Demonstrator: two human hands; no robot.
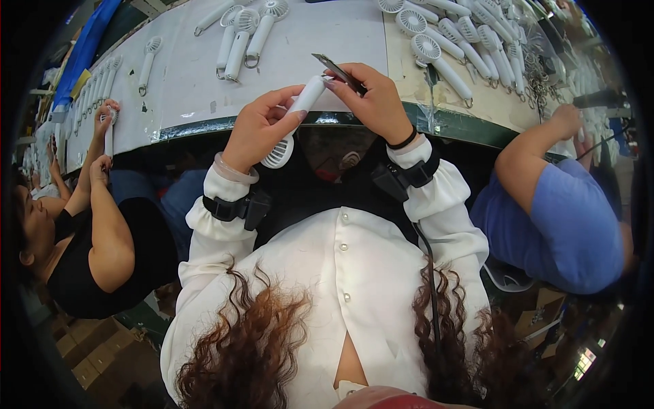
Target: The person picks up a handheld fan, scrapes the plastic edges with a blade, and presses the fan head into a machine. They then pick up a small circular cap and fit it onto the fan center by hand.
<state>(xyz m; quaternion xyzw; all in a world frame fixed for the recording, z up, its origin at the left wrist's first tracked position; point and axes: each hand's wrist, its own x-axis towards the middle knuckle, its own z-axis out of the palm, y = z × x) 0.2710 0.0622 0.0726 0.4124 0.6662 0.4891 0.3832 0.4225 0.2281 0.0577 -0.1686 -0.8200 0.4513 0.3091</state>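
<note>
My left hand is closed around a white handheld fan, just past the table's near edge. The fan is tilted, its round grille head pointing down toward me and its handle end up and to the right. In my right hand lies a slim dark metal utility knife, its pointed tip aimed up and left, away from the fan. The right thumb and fingertips meet at the fan's handle end, and what they pinch there is too small to make out.
Several white fans lie on the white-topped table ahead, and a heap of fans with metal rings covers the right side. On the left, a co-worker's hand holds another fan. A person in a blue shirt sits close on the right.
</note>
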